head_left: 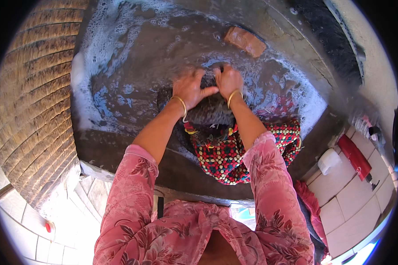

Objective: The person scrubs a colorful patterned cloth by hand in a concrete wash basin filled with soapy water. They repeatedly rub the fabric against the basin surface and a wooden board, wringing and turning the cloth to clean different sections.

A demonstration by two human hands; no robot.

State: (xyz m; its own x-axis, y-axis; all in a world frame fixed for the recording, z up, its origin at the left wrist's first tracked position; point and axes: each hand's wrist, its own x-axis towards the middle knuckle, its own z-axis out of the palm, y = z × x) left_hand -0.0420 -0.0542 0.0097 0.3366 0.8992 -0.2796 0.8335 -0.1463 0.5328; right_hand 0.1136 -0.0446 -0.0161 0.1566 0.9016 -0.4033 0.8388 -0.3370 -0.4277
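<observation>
My left hand (190, 88) and my right hand (229, 82) are side by side over soapy grey-brown water, knuckles up. Both are closed on a dark wet cloth (212, 110) that spreads between and below them; the fingertips are hidden and partly blurred. On the left hand, the thumb points toward the right hand. Each wrist wears a gold-coloured bangle. Nearer to me, a knobbly patterned textile (223, 159) in red, green, cream and black, with yellow bits at its upper edge, drapes over the basin's dark near ledge under my right forearm. Whether it joins the dark cloth is unclear.
Foamy water fills the dark basin (119, 148). A reddish-brown block (245, 41) lies at its far side. Ribbed, curved matting (40, 88) stands at the left. At the right, a red pump bottle (354, 158) and a white object (329, 161) rest on tiles.
</observation>
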